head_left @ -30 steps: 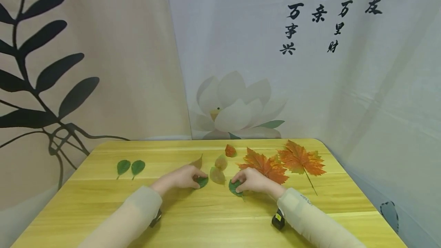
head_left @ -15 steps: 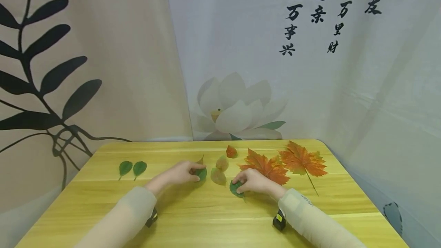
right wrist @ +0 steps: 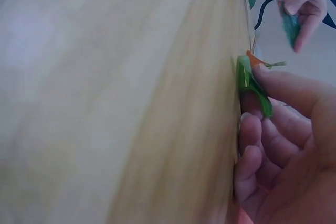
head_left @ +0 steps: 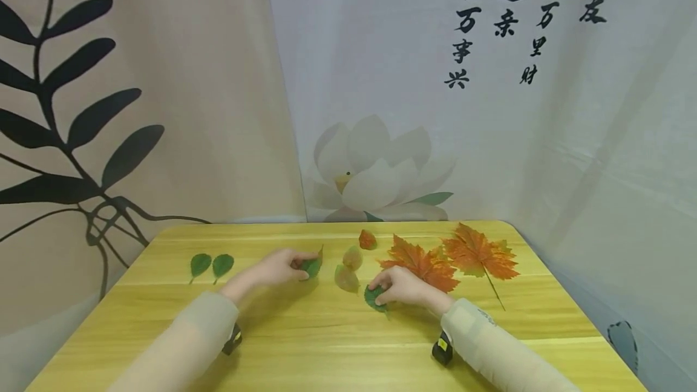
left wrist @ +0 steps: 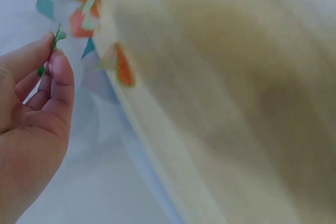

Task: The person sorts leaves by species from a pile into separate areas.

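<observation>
My left hand (head_left: 276,268) pinches a green leaf (head_left: 313,267) between thumb and fingers. In the left wrist view this leaf (left wrist: 60,36) appears edge-on above the fingertips. Partly covered by it in the head view is a brownish leaf (head_left: 320,253). My right hand (head_left: 404,288) pinches a second green leaf (head_left: 372,299), low at the tabletop. That leaf (right wrist: 244,77) looks bent under the thumb in the right wrist view. Between the hands lie two pale yellow-green leaves, a larger one (head_left: 345,279) and a smaller one (head_left: 353,258).
Two green leaves (head_left: 200,264) lie side by side at the table's left. A small red leaf (head_left: 367,239) is near the back edge. Two orange maple leaves (head_left: 477,251) lie at the right, one partly behind my right hand. A printed curtain (head_left: 218,107) hangs behind the wooden table (head_left: 337,349).
My left hand has moved left and toward the back with its green leaf, whose face has turned more upright. The right hand has stayed in place on its leaf.
</observation>
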The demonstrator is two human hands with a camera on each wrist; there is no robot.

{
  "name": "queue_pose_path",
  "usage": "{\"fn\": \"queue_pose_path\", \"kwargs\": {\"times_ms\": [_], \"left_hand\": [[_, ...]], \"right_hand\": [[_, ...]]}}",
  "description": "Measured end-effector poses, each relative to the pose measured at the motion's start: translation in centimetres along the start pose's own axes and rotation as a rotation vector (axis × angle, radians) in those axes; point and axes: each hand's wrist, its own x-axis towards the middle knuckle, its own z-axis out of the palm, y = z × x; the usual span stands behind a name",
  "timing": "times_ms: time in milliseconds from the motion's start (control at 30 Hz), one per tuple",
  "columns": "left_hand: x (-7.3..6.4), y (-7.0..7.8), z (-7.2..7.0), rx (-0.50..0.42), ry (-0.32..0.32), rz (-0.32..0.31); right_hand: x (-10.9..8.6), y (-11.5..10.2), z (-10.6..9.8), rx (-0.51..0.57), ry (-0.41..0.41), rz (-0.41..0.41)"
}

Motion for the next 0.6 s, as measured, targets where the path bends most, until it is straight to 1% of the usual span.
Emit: {"fn": "queue_pose_path", "kwargs": {"times_ms": [133, 167, 300, 367, 467, 600], "left_hand": [[-0.5, 0.1, -2.0, -0.04, 0.029, 0.026], [-0.6, 0.0, -2.4, -0.037, 0.038, 0.03], [-0.8, -0.7, -3.9, -0.044, 0.064, 0.022], [-0.9, -1.2, -4.5, -0.045, 0.076, 0.015], [-1.1, -1.9, -5.2, -0.064, 0.096, 0.021], [-1.5, -2.6, -5.8, -0.069, 0.12, 0.004]], "right_hand": [[0.0, 0.1, 0.0, -0.003, 0.005, 0.004], [-0.1, 0.0, 0.0, -0.003, 0.007, 0.007], [-0.1, 0.0, 0.0, -0.002, 0.009, 0.009], [-0.1, -0.1, 0.1, -0.001, 0.007, 0.007], [0.0, -0.1, 0.1, -0.001, 0.008, -0.002], [0.0, -0.1, 0.1, -0.006, 0.012, -0.001]]}}
